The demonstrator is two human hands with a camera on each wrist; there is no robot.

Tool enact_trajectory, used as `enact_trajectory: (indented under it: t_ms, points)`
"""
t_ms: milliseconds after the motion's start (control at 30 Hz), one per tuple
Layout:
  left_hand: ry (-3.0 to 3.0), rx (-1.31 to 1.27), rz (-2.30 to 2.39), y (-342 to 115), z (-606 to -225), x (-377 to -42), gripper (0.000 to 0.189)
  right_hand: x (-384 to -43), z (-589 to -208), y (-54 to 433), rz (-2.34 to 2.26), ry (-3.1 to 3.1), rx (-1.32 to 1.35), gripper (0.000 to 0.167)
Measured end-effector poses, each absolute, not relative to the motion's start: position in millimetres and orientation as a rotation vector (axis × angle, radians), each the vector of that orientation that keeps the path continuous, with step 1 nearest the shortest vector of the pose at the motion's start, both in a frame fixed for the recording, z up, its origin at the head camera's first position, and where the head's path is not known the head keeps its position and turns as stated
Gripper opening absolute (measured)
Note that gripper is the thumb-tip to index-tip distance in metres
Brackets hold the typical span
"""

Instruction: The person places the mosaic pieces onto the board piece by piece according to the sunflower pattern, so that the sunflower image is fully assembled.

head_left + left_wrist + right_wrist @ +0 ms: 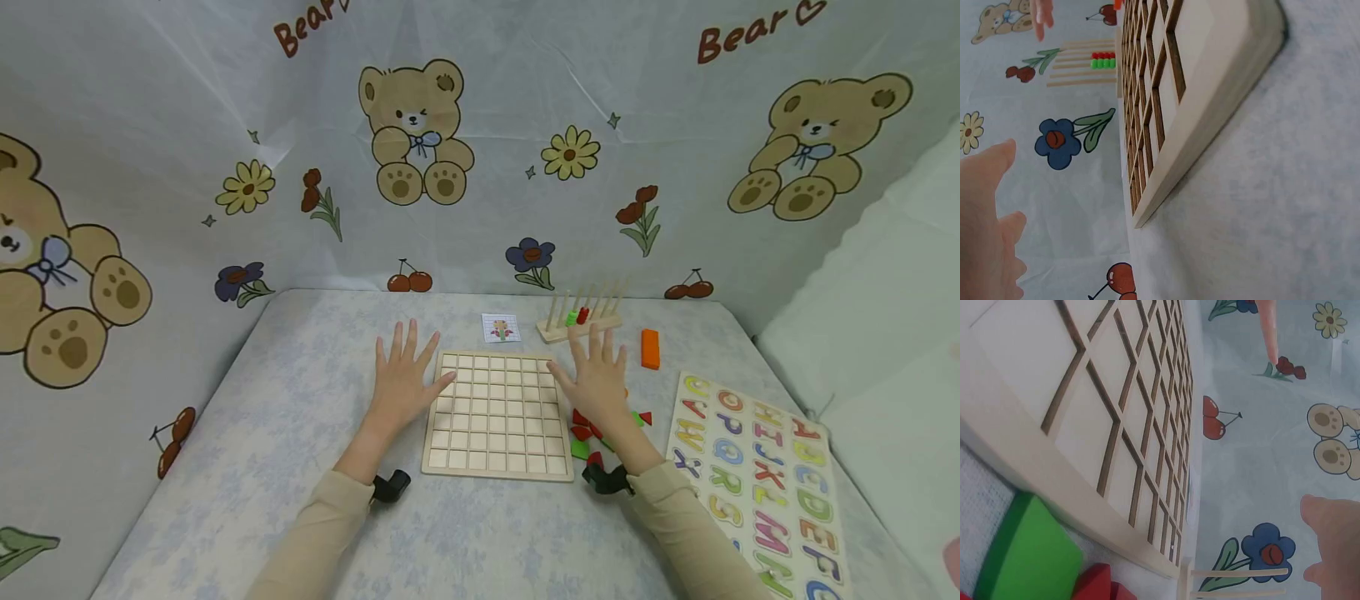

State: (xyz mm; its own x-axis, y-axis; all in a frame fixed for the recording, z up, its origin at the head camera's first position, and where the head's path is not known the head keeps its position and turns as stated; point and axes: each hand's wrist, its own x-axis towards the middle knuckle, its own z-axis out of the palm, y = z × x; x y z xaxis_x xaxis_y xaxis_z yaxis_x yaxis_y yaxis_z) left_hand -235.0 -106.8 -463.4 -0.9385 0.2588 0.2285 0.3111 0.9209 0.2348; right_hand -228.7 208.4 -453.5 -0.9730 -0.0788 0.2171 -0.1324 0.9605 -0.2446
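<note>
Between the two hands lies a square wooden grid board (498, 417), its compartments bare. My left hand (403, 385), fingers spread, hovers beside the board's left edge and holds nothing. On the other side, my right hand (597, 379) is spread the same way over the board's right edge, also holding nothing. Below that hand are several red and green pieces (581, 449), partly hidden by the hand and wrist. In the right wrist view a green block (1030, 553) sits right against the board's rim (1066, 487). The left wrist view shows the left thumb and fingers (982, 206) apart.
Behind the board lie a small picture card (500, 328) and a pegged wooden stand (558, 333) with green and red beads. An orange block (650, 349) sits at the back right. An alphabet puzzle board (757, 492) covers the right side. Bear-printed cloth (495, 225) hangs behind the table.
</note>
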Motion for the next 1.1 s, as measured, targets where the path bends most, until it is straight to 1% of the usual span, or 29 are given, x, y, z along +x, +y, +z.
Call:
enact_trajectory:
  t_ms: [267,467,567,667,833,967,1100]
  points:
    - [-2.918,-0.414,-0.378,-103.0,-460.7,-234.7,0.076,-229.2,-459.6,208.3,0.396,-2.877,0.153,0.075]
    - [-2.897,-0.393,-0.47,-107.9,-463.1,-234.5,0.073,-231.9,-463.3,224.4,0.471,-2.886,0.11,0.072]
    - [-2.863,-0.377,-0.724,-113.8,-466.9,-233.2,0.071,-233.7,-466.6,237.8,0.572,-2.86,0.117,0.07]
    - [-2.804,-0.365,-1.083,-122.0,-475.3,-230.4,0.064,-235.5,-472.4,253.0,0.721,-2.811,0.134,0.065]
    - [-2.676,-0.378,-1.567,-134.9,-494.0,-227.2,0.054,-236.9,-485.7,279.1,1.023,-2.759,0.055,0.057]
    - [-2.59,-0.374,-1.803,-140.0,-507.2,-228.3,0.054,-240.4,-496.6,294.7,1.139,-2.687,0.017,0.051]
    - [-2.61,-0.388,-1.886,-141.5,-517.3,-229.5,0.059,-246.2,-505.2,304.7,1.189,-2.655,0.012,0.051]
